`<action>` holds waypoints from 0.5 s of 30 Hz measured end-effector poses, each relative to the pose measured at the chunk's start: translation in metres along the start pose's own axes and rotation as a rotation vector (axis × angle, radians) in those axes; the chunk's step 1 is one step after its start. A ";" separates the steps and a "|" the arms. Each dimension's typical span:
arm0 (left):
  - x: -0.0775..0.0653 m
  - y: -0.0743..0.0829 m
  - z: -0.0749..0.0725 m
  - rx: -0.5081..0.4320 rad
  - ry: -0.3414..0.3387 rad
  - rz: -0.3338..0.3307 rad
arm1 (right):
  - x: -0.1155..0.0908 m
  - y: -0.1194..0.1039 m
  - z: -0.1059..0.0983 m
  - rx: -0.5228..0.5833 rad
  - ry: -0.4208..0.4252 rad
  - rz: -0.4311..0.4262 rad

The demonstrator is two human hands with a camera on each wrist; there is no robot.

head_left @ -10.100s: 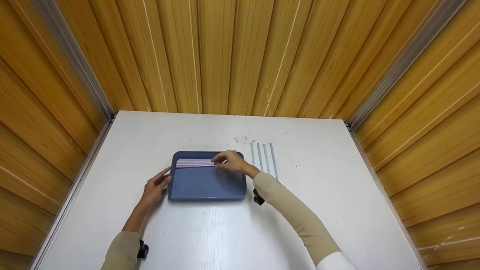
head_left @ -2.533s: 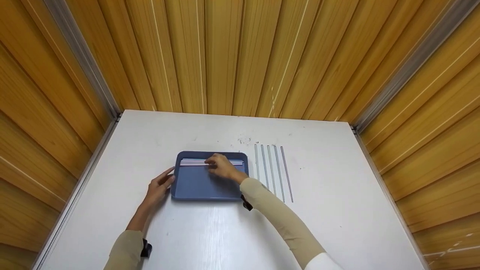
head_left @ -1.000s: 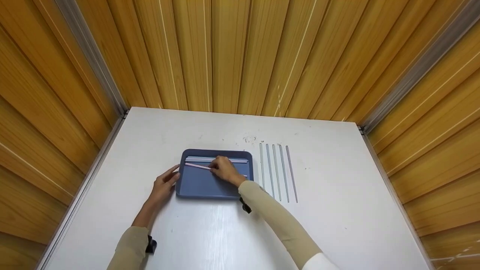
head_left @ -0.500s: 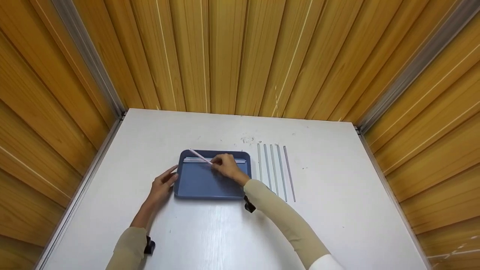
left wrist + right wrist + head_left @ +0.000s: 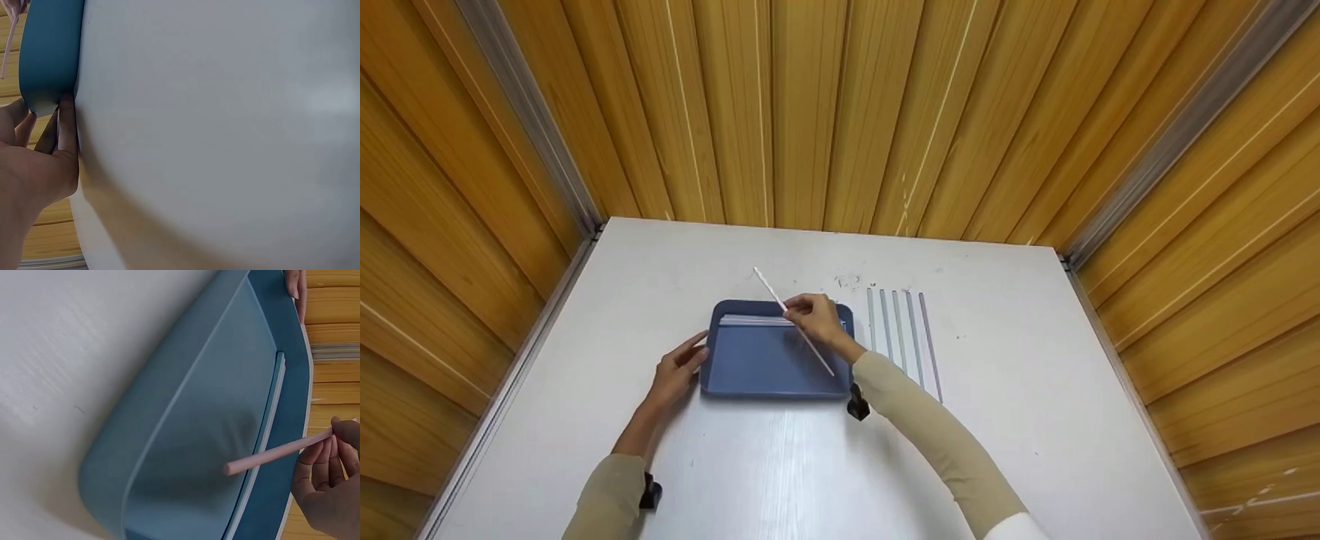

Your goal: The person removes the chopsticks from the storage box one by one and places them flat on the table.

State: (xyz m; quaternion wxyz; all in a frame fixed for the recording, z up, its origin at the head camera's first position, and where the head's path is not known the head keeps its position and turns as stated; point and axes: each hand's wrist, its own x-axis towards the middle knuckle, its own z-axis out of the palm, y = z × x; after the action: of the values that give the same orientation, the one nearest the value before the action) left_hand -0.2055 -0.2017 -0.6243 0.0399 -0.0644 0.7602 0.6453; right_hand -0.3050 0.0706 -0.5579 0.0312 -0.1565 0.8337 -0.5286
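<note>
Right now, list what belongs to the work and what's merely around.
Likely in use:
pink stick, pinched by right fingers
blue tray, touched by left fingers
sticks inside
five sticks beside the tray

Merely around:
white table
wood-patterned walls

snug khaki sleeves (image 5: pixel 934 435) both sides, kinda wrinkly on the right one, white fabric (image 5: pixel 1016 527) further up that arm, chunky black gadgets (image 5: pixel 651 493) poking off both, left hand (image 5: pixel 671 379) and right hand (image 5: pixel 819 320) bare

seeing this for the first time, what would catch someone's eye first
The blue tray on the white table, the left hand touching its left side. Above the tray, the right hand pinches a pale pink stick at a slant. Right of the tray, five thin sticks lie in a spaced row.
</note>
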 end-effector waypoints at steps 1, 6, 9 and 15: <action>0.001 -0.001 0.001 0.009 0.006 0.012 | -0.001 -0.001 -0.002 0.014 0.012 0.017; 0.003 -0.002 0.002 0.027 0.001 0.017 | -0.006 -0.002 -0.015 0.060 0.058 0.057; 0.003 0.000 -0.001 0.010 -0.004 -0.009 | -0.008 -0.003 -0.022 0.105 0.066 0.080; 0.000 0.003 -0.007 0.007 -0.017 -0.047 | -0.008 -0.003 -0.036 0.120 0.097 0.111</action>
State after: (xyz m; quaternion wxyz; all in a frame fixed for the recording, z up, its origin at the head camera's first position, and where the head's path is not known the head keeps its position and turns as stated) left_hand -0.2058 -0.2079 -0.6200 0.0615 -0.0767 0.7604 0.6420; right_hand -0.3047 0.1031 -0.5404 0.0294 -0.0822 0.8083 -0.5822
